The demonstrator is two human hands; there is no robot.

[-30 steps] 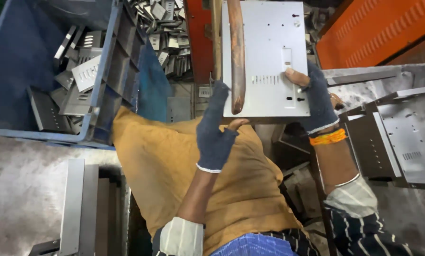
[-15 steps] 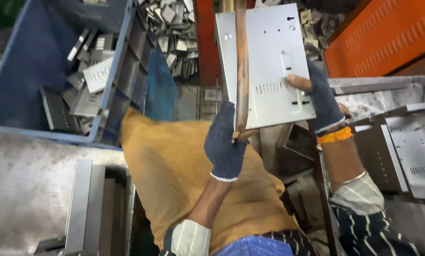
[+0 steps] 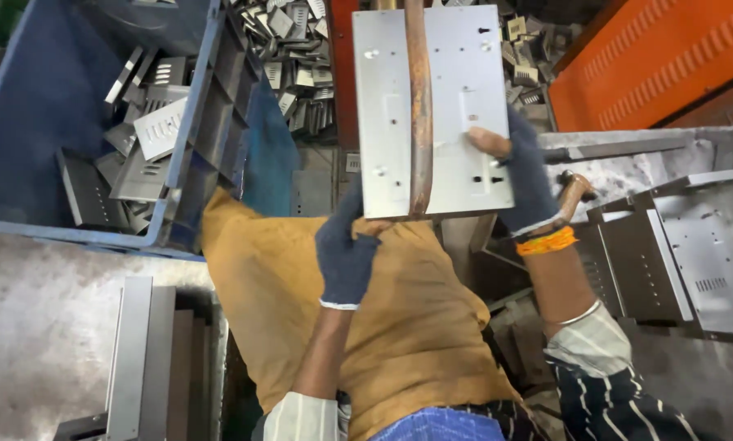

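A flat grey sheet-metal panel (image 3: 452,73) with small holes and slots is held up in front of me. My right hand (image 3: 521,167), in a dark blue glove, grips its right edge with the thumb on its face. My left hand (image 3: 346,245), also gloved, holds its lower left corner from below. A rusty copper-coloured vertical rod (image 3: 418,106) runs down in front of the panel's middle. An ochre cloth (image 3: 366,327) covers my lap beneath both hands.
A blue plastic crate (image 3: 195,147) at the left holds several grey metal parts. More small parts lie piled at the top centre (image 3: 297,57). Bent metal panels (image 3: 693,253) are stacked at the right, under an orange machine body (image 3: 660,57). Metal strips (image 3: 133,359) stand at the lower left.
The panel now sits more centred behind the rod and slightly more upright. My left hand has closed on its lower corner. My right hand has kept its grip.
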